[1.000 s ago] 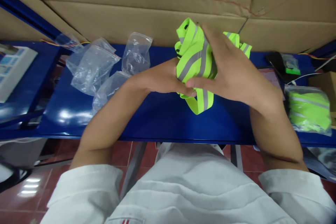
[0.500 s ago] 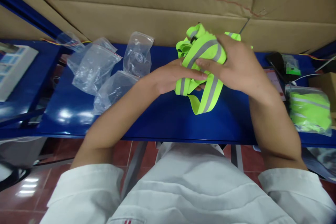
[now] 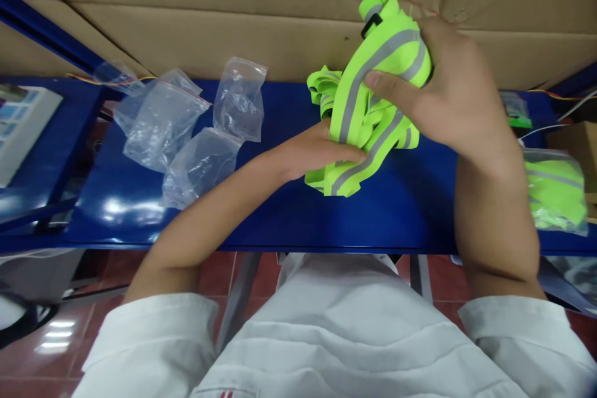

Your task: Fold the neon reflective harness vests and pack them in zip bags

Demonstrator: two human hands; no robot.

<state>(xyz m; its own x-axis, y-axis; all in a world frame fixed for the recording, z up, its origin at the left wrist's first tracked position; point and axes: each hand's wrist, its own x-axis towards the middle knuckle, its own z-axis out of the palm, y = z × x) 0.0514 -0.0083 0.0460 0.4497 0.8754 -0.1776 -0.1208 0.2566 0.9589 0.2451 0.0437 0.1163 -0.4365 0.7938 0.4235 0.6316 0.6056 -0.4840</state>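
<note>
A neon-yellow strap with a grey reflective stripe [image 3: 368,99] is bunched between both hands above the blue table [image 3: 280,211]. My right hand [image 3: 448,93] is closed round its upper part, lifted near the cardboard wall, thumb pressed on the stripe. My left hand [image 3: 312,152] grips the lower folds close to the table top, fingers curled under them. A small black buckle [image 3: 368,26] shows at the top of the bundle.
Several empty clear plastic bags [image 3: 186,121] lie at the left of the table. A bag filled with the same yellow strap [image 3: 557,193] sits at the right edge. Cardboard [image 3: 233,25] lines the back. A white device [image 3: 23,124] stands far left.
My right hand has risen and moved right, pulling the upper part of the strap up toward the cardboard. My left hand stays low, still holding the lower folds.
</note>
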